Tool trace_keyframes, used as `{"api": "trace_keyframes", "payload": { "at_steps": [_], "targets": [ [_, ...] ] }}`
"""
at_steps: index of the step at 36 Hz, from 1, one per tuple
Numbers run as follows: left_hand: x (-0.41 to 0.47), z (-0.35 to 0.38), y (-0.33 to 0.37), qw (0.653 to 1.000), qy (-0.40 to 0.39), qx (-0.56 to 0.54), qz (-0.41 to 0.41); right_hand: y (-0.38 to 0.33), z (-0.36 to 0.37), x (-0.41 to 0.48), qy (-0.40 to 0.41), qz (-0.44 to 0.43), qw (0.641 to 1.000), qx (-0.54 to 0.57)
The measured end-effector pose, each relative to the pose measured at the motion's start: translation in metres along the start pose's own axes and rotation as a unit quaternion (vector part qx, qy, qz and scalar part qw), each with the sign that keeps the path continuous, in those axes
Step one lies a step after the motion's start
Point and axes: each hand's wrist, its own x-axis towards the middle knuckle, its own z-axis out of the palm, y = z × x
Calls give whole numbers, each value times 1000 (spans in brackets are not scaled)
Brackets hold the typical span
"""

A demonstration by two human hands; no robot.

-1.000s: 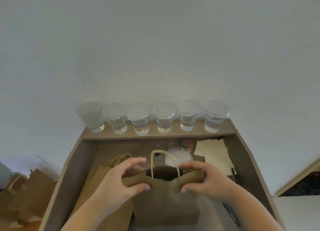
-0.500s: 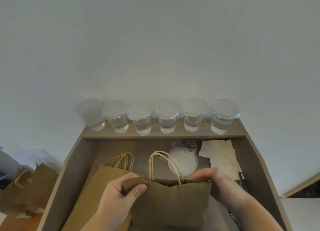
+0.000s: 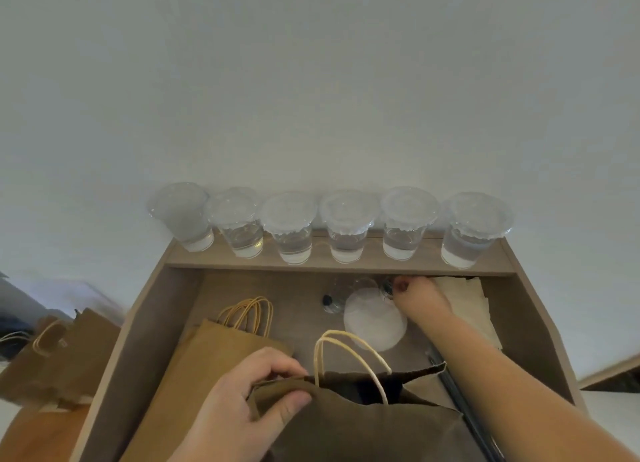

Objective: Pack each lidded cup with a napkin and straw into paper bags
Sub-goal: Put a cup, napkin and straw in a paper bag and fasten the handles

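Observation:
An open brown paper bag (image 3: 363, 427) stands at the front of the wooden tray. My left hand (image 3: 249, 402) pinches its left rim between thumb and fingers. My right hand (image 3: 420, 295) is stretched to the back of the tray, just under the shelf, at the left edge of the napkin pile (image 3: 467, 305). Its fingertips are hidden, so I cannot see whether it holds anything. Several lidded clear cups (image 3: 349, 226) with water stand in a row on the shelf. Dark straws (image 3: 450, 385) lie along the bag's right side.
A pile of flat brown bags (image 3: 207, 357) lies left of the open bag. A stack of clear lids (image 3: 375, 319) and a small clear cup (image 3: 334, 302) sit mid-tray. More bags (image 3: 62, 354) lie outside the tray's left wall (image 3: 138, 340).
My right hand has let go of the bag and reached back to the napkins under the shelf. My left hand still holds the rim, and the bag's mouth stands open.

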Motion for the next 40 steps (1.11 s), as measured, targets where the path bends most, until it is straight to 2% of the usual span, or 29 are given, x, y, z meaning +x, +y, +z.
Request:
{"api": "trace_keyframes", "payload": {
  "at_steps": [3,11,15,19,25,29,32,34,37,40],
  "targets": [
    [-1,-2,-2,1000,7,7,2,3,6,9,-19,-4,1000,-24],
    [-3,-2,2,999,9,34,28,-1,5,17,8,-11,996,-85],
    [-2,-4,5,998,14,36,45,0,9,17,36,-6,996,-80],
    [-2,-8,4,998,15,36,57,0,9,9,56,-40,995,-69],
    [-4,-16,3,998,-7,22,51,-3,2,-37,60,-54,993,82],
    [-4,-20,5,999,-14,-1,49,-11,-12,-89,-5,-85,980,178],
    [0,-21,14,999,11,-20,24,-30,-42,-122,-75,-113,960,246],
    [9,-21,21,1000,21,18,15,-45,-64,-142,-104,-151,943,278],
    [30,-18,34,998,-21,62,11,-64,-89,-166,-110,-203,925,301],
    [47,-14,49,997,-61,36,12,-79,-98,-181,-117,-222,921,297]
  ]
}}
